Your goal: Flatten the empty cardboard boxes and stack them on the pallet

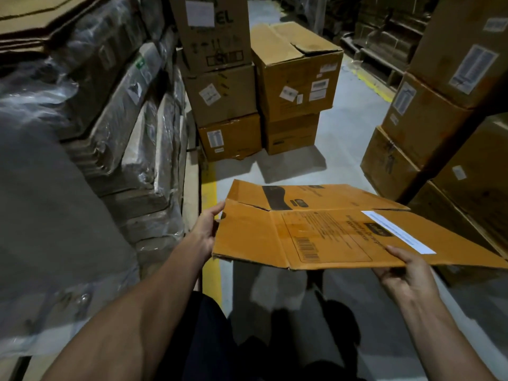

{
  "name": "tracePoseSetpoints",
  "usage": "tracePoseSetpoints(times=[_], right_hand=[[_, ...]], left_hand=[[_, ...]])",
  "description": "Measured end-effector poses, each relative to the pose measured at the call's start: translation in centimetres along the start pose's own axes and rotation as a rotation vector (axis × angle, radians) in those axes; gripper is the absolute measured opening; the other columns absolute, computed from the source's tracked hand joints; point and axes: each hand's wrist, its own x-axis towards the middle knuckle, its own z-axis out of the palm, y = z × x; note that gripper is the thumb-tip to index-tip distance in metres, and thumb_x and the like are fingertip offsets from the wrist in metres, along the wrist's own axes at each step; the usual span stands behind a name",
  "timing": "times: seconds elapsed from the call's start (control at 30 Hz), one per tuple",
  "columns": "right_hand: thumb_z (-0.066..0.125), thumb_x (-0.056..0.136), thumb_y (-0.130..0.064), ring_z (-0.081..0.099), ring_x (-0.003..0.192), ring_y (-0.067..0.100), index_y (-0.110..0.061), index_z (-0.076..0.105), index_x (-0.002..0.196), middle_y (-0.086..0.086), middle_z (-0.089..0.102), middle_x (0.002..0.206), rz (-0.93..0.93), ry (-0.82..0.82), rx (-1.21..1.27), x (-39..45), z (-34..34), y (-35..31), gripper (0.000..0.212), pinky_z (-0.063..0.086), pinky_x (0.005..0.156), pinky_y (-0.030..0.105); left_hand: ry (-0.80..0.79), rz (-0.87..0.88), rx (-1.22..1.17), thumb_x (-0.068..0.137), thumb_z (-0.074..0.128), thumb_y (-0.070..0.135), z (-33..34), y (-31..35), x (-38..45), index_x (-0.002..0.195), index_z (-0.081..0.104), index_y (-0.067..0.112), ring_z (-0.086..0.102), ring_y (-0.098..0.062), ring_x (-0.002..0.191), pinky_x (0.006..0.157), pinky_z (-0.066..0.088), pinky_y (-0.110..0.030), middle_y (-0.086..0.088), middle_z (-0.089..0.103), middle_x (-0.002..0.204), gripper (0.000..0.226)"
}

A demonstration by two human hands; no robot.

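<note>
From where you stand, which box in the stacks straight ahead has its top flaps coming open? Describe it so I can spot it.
Look past the flattened box held in both hands to the two stacks on the grey floor ahead. It is the top box of the right-hand stack, orange-brown with several white labels on its front. Unlike its neighbours, its lid flaps are torn and lifting.

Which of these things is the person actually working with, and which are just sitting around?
Part of the job:
- flattened orange box, gripped by the left hand and right hand
- stack of flattened cardboard, upper left

Just standing about:
- closed boxes stacked ahead
- boxes on the right
- plastic-wrapped bundles
- yellow floor line
</note>
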Motion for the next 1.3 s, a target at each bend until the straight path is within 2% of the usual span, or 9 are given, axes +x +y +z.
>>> tracePoseSetpoints(times=[0.3,0.47,0.6,0.7,0.83,0.93,1.07,1.17,1.3], right_hand=[[0.055,0.088,0.009,0.076,0.082,0.026,-0.007,0.058,0.122,0.018,0.07,0.115,0.044,0.002,-0.08,1.9,0.8,1.4,0.039,0.062,0.057,0.039],[0.063,0.071,0.006,0.072,0.104,0.026,-0.008,0.055,0.14,0.013,0.07,0.122,0.067,0.004,-0.094,3.4,1.8,2.1,0.071,0.061,0.076,0.042],[0.065,0.066,0.004,0.07,0.107,0.027,-0.007,0.055,0.14,0.014,0.07,0.122,0.085,0.024,-0.108,2.8,3.9,0.9,0.075,0.06,0.081,0.045],[0.065,0.066,0.003,0.067,0.114,0.029,-0.009,0.056,0.138,0.014,0.069,0.124,0.098,0.032,-0.123,1.0,7.0,-1.7,0.073,0.056,0.087,0.049],[0.066,0.064,0.003,0.067,0.112,0.03,-0.008,0.059,0.133,0.016,0.069,0.125,0.131,0.074,-0.114,-4.0,11.8,-6.4,0.07,0.056,0.085,0.052],[0.065,0.07,0.001,0.07,0.103,0.027,-0.009,0.065,0.111,0.017,0.068,0.124,0.166,0.089,-0.121,-9.6,14.6,-10.2,0.043,0.062,0.074,0.045],[0.063,0.084,-0.001,0.066,0.111,0.03,-0.006,0.063,0.125,0.019,0.066,0.127,0.175,0.097,-0.079,-15.8,17.1,-15.0,0.041,0.062,0.074,0.046],[0.061,0.089,-0.002,0.072,0.097,0.028,-0.009,0.067,0.11,0.017,0.07,0.119,0.182,0.059,-0.059,-18.4,18.8,-18.0,0.023,0.062,0.072,0.048],[0.065,0.082,0.0,0.072,0.098,0.028,-0.012,0.065,0.12,0.013,0.074,0.111,0.164,-0.014,-0.079,-19.4,21.0,-22.0,0.04,0.061,0.078,0.049]], left_hand=[[0.077,-0.05,0.294,0.098,0.055,0.044,-1.2,3.8,8.4,0.113,0.061,0.006,0.07,-0.031,0.059,0.068,0.049,-0.046,-0.016,0.073,0.074,0.042],[0.221,-0.094,0.391,0.1,0.054,0.04,-1.9,5.1,11.2,0.121,0.053,0.013,0.064,-0.034,0.07,0.074,0.055,-0.049,-0.018,0.067,0.085,0.034],[0.28,-0.093,0.434,0.098,0.059,0.04,-2.5,6.3,11.0,0.136,0.053,0.007,0.063,-0.036,0.09,0.095,0.05,-0.056,-0.023,0.064,0.118,0.051],[0.316,-0.06,0.424,0.099,0.059,0.039,-1.4,9.3,8.0,0.135,0.054,0.008,0.063,-0.033,0.082,0.09,0.051,-0.055,-0.021,0.065,0.11,0.048],[0.343,0.01,0.386,0.098,0.061,0.036,0.9,14.9,1.2,0.137,0.054,0.007,0.063,-0.03,0.079,0.079,0.051,-0.048,-0.022,0.063,0.126,0.049],[0.365,0.069,0.383,0.1,0.058,0.033,3.2,18.8,-5.5,0.138,0.052,0.008,0.062,-0.028,0.077,0.075,0.05,-0.043,-0.019,0.062,0.125,0.046],[0.386,0.208,0.45,0.102,0.055,0.032,6.5,23.0,-13.6,0.15,0.038,0.006,0.055,-0.027,0.114,0.087,0.043,-0.035,-0.008,0.05,0.139,0.057],[0.393,0.276,0.394,0.102,0.056,0.028,7.6,25.1,-17.8,0.142,0.048,0.005,0.057,-0.027,0.1,0.085,0.046,-0.041,-0.014,0.058,0.13,0.047],[0.399,0.356,0.315,0.102,0.056,0.024,9.8,27.2,-21.9,0.136,0.052,0.004,0.06,-0.027,0.08,0.075,0.048,-0.035,-0.018,0.06,0.126,0.04]])
